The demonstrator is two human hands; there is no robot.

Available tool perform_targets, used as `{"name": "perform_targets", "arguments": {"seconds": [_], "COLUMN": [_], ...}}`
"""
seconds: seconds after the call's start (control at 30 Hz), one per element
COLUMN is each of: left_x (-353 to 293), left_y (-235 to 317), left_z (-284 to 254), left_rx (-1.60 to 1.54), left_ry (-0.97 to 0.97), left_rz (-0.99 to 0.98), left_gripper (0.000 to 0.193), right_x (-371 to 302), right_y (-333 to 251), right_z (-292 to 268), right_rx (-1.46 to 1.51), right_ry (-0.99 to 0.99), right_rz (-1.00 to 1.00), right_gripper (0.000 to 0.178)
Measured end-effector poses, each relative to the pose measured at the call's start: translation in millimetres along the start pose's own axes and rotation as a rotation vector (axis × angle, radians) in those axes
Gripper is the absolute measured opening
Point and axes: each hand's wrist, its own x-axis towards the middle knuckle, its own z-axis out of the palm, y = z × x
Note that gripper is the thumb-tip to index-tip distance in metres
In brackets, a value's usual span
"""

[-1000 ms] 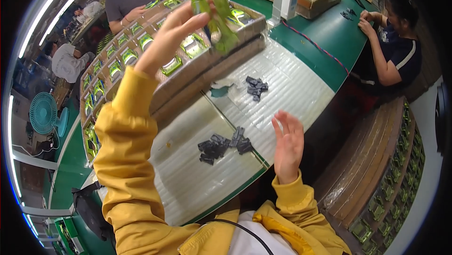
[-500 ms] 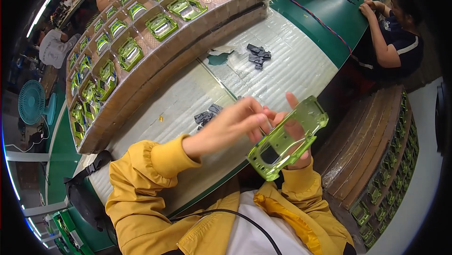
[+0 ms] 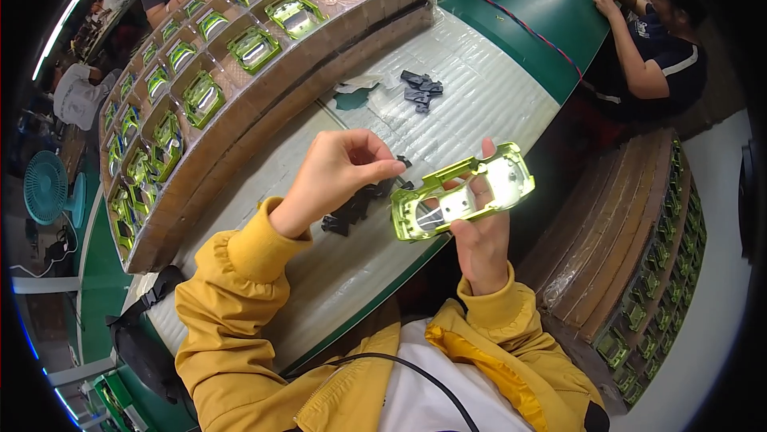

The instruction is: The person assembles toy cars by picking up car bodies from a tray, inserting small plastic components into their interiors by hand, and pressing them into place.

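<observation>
A lime-green toy car body shell rests in my right hand, with its open inside turned up toward me. The thumb presses the near edge and fingers show behind the window openings. Left of the shell, my left hand is raised above the table, thumb and forefinger pinched together. A small black piece shows right at those fingertips; whether it is held or lies beyond them cannot be told. Beneath the left hand, partly covered by it, is a pile of black plastic parts.
A second group of black parts lies farther back by a torn sheet. Divided cardboard trays of green shells stand at left; stacked trays are at right. A co-worker sits at the far right.
My left hand has drawn back leftward from the shell and now hovers apart from it. In my right hand the shell has turned more level, with its inside facing up.
</observation>
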Motion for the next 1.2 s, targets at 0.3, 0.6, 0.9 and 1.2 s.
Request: {"name": "perform_targets", "arguments": {"seconds": [0.3,0.6,0.9,1.2], "left_x": [-28,-31,-42,-48], "left_y": [39,40,59,63], "left_z": [20,14,-1,6], "left_rx": [-0.020,0.101,0.155,0.505], "left_ry": [0.107,0.113,-0.040,-0.034], "left_rz": [0.219,0.305,0.521,1.021], "left_gripper": [0.010,0.010,0.014,0.021], "right_x": [-6,-11,3,15], "right_y": [22,21,22,14], "right_z": [18,23,12,9], "right_rx": [-0.102,-0.240,-0.071,0.000], "right_ry": [-0.084,-0.072,-0.277,-0.459], "right_rz": [-0.163,-0.163,-0.422,-0.639], "right_gripper": [0.095,0.086,0.080,0.066]}}
